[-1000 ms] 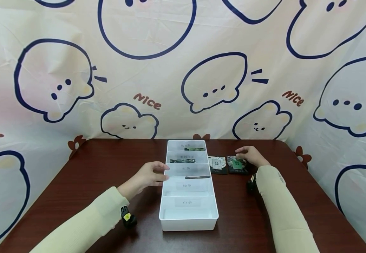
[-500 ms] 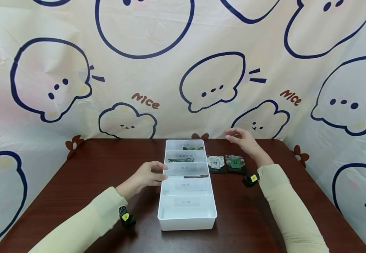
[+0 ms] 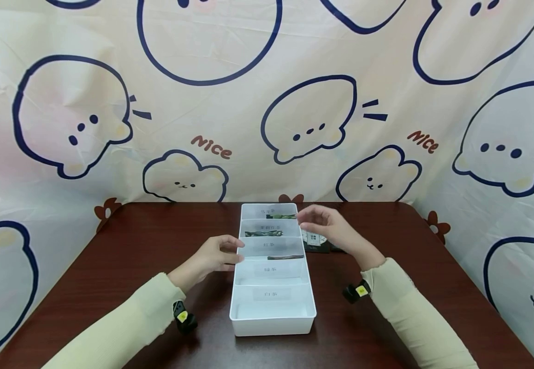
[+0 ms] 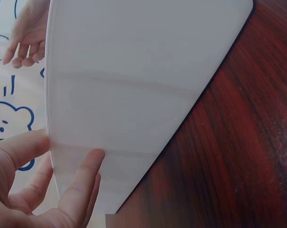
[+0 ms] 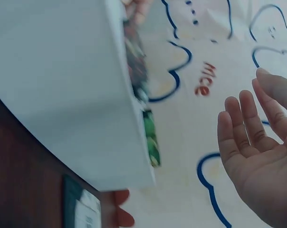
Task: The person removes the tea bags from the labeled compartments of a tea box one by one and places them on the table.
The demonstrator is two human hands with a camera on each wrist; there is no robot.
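A long white divided box [image 3: 272,327] stands on the table, with printed labels on its compartment walls. The fingers of my left hand [image 3: 210,260] touch its left side; the left wrist view shows the fingertips against the wall and rim. My right hand [image 3: 333,229], holding nothing, hovers by the far right rim with fingers relaxed and slightly bent. Three thin packets show in the far compartments: a green one [image 3: 281,217], a dark green patterned one [image 3: 264,233] and a brown one [image 3: 285,257]. The two nearest compartments hold no visible packet.
Right of the box lies a dark square packet with a pale label [image 3: 316,243]; a second beside it is mostly hidden behind my right hand. The dark brown table [image 3: 156,241] ends at a hanging cloth [image 3: 244,179] printed with cartoon outlines.
My right hand has lifted off the right square packet, risen, then moved left to the box's far right rim. My left hand stays at the box's left side.
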